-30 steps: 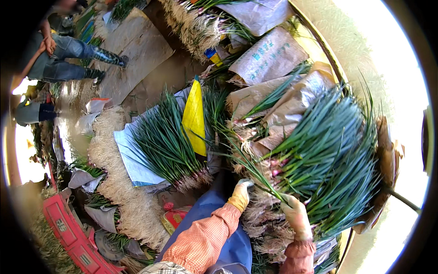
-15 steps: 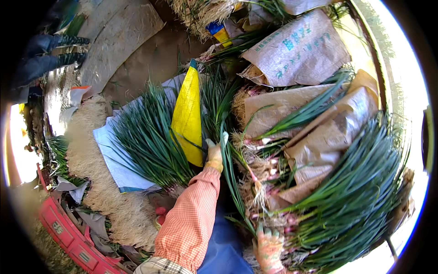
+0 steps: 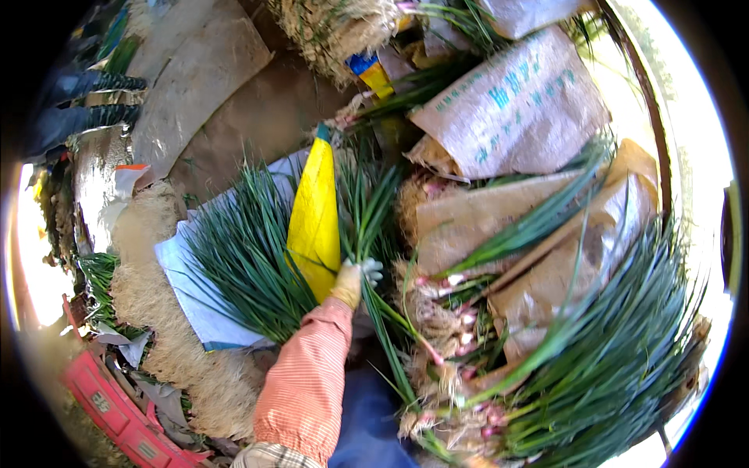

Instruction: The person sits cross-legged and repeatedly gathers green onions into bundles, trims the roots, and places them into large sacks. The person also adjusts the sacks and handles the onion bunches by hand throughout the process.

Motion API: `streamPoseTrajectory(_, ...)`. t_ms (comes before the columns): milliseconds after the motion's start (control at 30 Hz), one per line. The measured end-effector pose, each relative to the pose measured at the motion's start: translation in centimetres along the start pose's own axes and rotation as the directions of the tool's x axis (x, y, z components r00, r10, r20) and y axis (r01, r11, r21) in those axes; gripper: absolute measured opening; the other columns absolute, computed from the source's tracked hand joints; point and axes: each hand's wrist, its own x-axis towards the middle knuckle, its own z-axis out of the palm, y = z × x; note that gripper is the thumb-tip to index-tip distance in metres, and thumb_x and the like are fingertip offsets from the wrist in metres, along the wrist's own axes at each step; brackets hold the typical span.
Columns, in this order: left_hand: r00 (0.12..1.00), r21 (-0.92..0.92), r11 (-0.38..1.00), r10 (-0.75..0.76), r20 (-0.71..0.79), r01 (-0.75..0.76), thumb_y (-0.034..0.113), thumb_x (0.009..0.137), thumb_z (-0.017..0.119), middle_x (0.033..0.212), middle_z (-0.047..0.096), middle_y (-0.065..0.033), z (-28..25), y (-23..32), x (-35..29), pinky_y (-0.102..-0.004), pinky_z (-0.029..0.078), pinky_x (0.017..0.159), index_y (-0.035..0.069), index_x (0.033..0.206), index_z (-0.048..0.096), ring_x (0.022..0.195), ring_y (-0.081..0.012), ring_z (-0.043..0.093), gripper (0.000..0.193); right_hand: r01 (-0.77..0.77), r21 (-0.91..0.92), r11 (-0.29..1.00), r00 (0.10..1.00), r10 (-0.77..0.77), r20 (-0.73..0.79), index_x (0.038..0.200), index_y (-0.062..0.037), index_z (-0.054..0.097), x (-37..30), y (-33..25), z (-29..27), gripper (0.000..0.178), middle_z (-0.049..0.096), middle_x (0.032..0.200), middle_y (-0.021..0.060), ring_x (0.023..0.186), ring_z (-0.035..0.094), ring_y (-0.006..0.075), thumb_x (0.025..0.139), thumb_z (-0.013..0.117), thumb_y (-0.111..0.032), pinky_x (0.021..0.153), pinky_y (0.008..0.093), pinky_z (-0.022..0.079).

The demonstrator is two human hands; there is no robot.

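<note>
My left hand, in a pale glove, closes round a bunch of green garlic whose long leaves fan out above it. Just left of that hand stands a pointed yellow woven sheet. Farther left, a thick bundle of green garlic lies on a white sheet. To the right, loose green garlic stalks show pinkish bulbs and pale roots. My right hand is out of view.
At the right lies a large heap of green garlic. Brown woven sacks cover more plants at the upper right. A mat of pale roots runs along the left, beside a red panel. Another person's legs show at the upper left.
My left hand has moved slightly down and left, gripping the leaves. My right hand, earlier beside the bulbs at the lower right, has left the view. The view has shifted slightly.
</note>
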Motion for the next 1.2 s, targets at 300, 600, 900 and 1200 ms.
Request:
streamPoseTrajectory(300, 0.975, -0.169, 0.971, -0.141, 0.172, 0.17, 0.069, 0.084, 0.046, 0.102, 0.066, -0.0206, -2.9, 3.4, -10.3, -0.0464, 0.059, 0.068, 0.003, 0.125, 0.053, 0.082, -0.0289, 0.068, 0.078, -0.092, 0.712, 0.696, 0.927, 0.321, -0.194, 0.115, 0.0019, 0.058, 8.6, -7.6, -4.8, 0.033, 0.07, 0.087, 0.0128, 0.047, 0.053, 0.0085, 0.083, 0.053, -0.006, 0.045, 0.0227, 0.044)
streamPoseTrajectory(600, 0.965, -0.724, 0.678, 0.085, 0.25, 0.128, 0.075, 0.081, 0.044, 0.108, 0.066, -0.02, 3.2, 1.6, -16.1, -0.0414, 0.06, 0.057, 0.005, 0.127, 0.053, 0.062, -0.0247, 0.067, 0.084, -0.101, 0.476, 0.874, 0.994, 0.07, 0.081, 0.101, -0.0029, 0.06, 13.6, -7.8, -3.4, 0.015, 0.07, 0.083, 0.0099, 0.053, 0.058, 0.0125, 0.091, 0.055, -0.012, 0.049, 0.0282, 0.045)
streamPoseTrajectory(900, 0.963, -0.622, 0.783, 0.174, 0.205, -0.009, 0.069, 0.086, 0.043, 0.102, 0.067, -0.0138, 6.5, 8.2, -22.4, -0.0307, 0.052, 0.057, 0.008, 0.129, 0.052, 0.068, -0.0162, 0.059, 0.076, 0.056, -0.77, 0.635, 0.995, -0.099, -0.009, 0.111, -0.0115, 0.062, 22.6, -0.8, 1.2, 0.032, 0.067, 0.09, 0.0103, 0.087, 0.064, 0.0264, 0.082, 0.053, -0.005, 0.089, 0.0405, 0.044)
streamPoseTrajectory(1200, 0.773, -0.578, 0.672, 0.625, 0.106, -0.464, 0.0, 0.08, 0.067, 0.115, 0.06, -0.0209, 9.4, 14.8, -27.2, -0.036, 0.06, 0.063, 0.012, 0.142, 0.029, 0.082, -0.026, 0.066, 0.073, 0.083, 0.788, 0.61, 0.948, 0.195, -0.251, 0.108, 0.0086, 0.058, 17.7, -2.3, -5.1, 0.026, 0.066, 0.102, 0.0166, 0.072, 0.063, 0.0152, 0.084, 0.048, 0.004, 0.065, 0.0248, 0.05)
